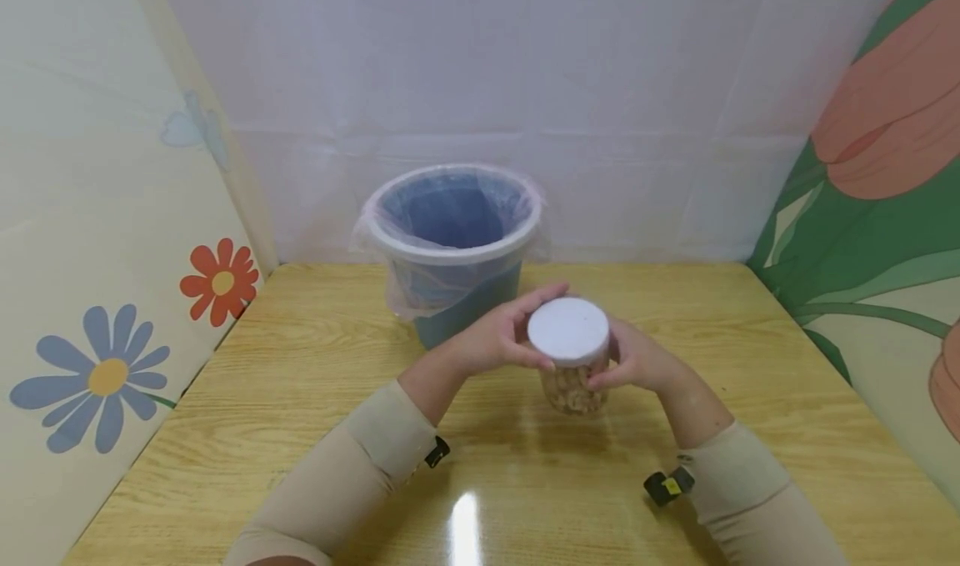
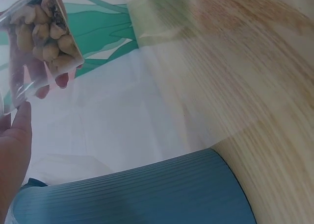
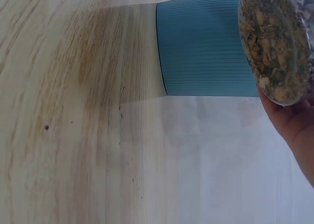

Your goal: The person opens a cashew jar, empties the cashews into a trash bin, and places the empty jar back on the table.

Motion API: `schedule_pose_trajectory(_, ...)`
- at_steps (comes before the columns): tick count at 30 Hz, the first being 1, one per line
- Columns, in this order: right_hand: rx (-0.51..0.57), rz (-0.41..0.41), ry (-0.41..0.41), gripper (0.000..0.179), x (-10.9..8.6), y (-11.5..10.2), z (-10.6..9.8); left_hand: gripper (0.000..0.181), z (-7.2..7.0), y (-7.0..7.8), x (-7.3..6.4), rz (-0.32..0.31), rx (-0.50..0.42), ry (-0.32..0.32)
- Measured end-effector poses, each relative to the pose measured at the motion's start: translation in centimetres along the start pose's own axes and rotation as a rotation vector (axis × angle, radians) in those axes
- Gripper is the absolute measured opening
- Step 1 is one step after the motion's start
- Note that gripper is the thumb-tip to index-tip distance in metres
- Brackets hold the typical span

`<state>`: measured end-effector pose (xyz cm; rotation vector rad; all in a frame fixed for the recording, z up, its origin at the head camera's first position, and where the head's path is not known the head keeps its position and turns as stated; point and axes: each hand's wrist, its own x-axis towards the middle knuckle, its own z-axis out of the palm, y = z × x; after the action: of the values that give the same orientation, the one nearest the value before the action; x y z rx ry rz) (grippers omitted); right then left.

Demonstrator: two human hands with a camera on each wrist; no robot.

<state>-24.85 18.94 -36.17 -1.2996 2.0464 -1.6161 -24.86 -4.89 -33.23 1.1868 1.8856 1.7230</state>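
White sheeting [image 1: 637, 107] is hung behind a wooden bench [image 1: 300, 358] carrying a blue, bag-lined bin [image 1: 487, 291]. Between left hand [image 1: 510, 333] and right hand [image 1: 637, 358], a white-lidded jar [image 1: 567, 328] of nuts [image 1: 573, 398] is gripped above the bench, to the bin's front right.

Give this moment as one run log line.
left hand: grips clear cylindrical jar, white lid on; right hand: grips same jar; jar: held above yellow wooden table; blue ribbed bin: behind jar

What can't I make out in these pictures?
Bin: lower inside, hidden by its near rim, head view.
Right hand: some fingers, hidden behind the jar, head view.
Lid: cut off by the right edge, right wrist view.
Dark bits: too small to identify, right wrist view.
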Motion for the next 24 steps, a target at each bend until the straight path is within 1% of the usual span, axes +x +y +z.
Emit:
schedule_pose_trajectory(3, 0.007, 0.006, -0.007, 0.092, -0.02, 0.09, 0.01, 0.091, 0.07, -0.08, 0.03, 0.006, -0.003, -0.012)
schedule_pose_trajectory(8, 0.006, -0.013, -0.012, 0.087, -0.08, 0.34, 0.0, 0.088, 0.18, -0.06, 0.09, 0.0, -0.007, -0.007)
schedule_pose_trajectory(14, -0.001, -0.032, -0.013, 0.085, -0.17, 0.45, 0.03, 0.085, 0.39, -0.21, 0.18, 0.009, -0.018, 0.013)
schedule_pose_trajectory(20, -0.013, -0.057, 0.007, 0.084, -0.25, 0.57, 0.02, 0.083, 0.71, -0.07, 0.32, 0.018, -0.012, 0.038)
schedule_pose_trajectory(24, -0.008, -0.067, 0.009, 0.084, -0.28, 0.74, -0.05, 0.081, 0.88, 0.02, 0.45, 0.009, -0.011, 0.057)
